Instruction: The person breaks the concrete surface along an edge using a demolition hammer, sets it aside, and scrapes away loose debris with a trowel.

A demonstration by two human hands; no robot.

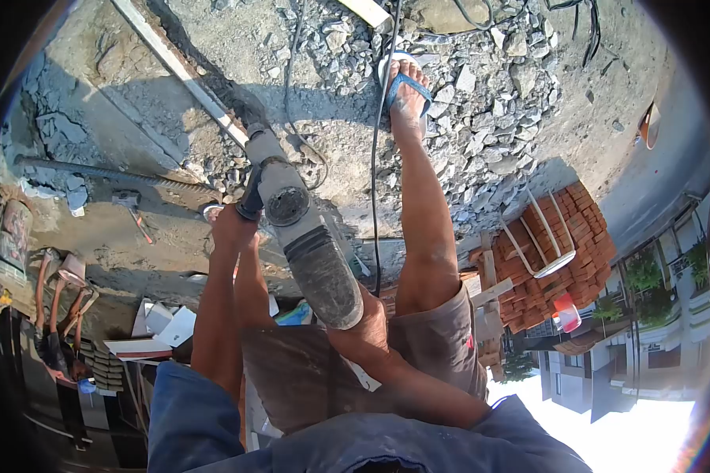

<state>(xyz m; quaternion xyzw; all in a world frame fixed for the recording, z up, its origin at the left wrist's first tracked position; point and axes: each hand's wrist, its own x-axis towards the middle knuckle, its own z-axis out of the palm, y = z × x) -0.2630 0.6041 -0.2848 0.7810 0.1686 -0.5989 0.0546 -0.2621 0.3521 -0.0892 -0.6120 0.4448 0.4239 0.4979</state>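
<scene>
A grey, dust-covered demolition hammer [315,264] slants across the middle of the view, its nose toward the broken ground. My left hand [235,227] is closed around its dark side handle [252,193]. At the rear end, my right hand [360,325] grips the tool, with the fingers partly hidden behind the housing. The hammer's front end [264,146] is beside a long pale strip [185,71] and loose rubble. Dust and shadow make its bit hard to make out.
Broken stone [481,118] lies around my sandalled foot [408,91]. A black cable [376,181] runs between my legs. A ribbed steel bar [118,172] and a red-handled tool [140,223] lie left. Stacked bricks [580,244] stand right. Another person [59,315] is far left.
</scene>
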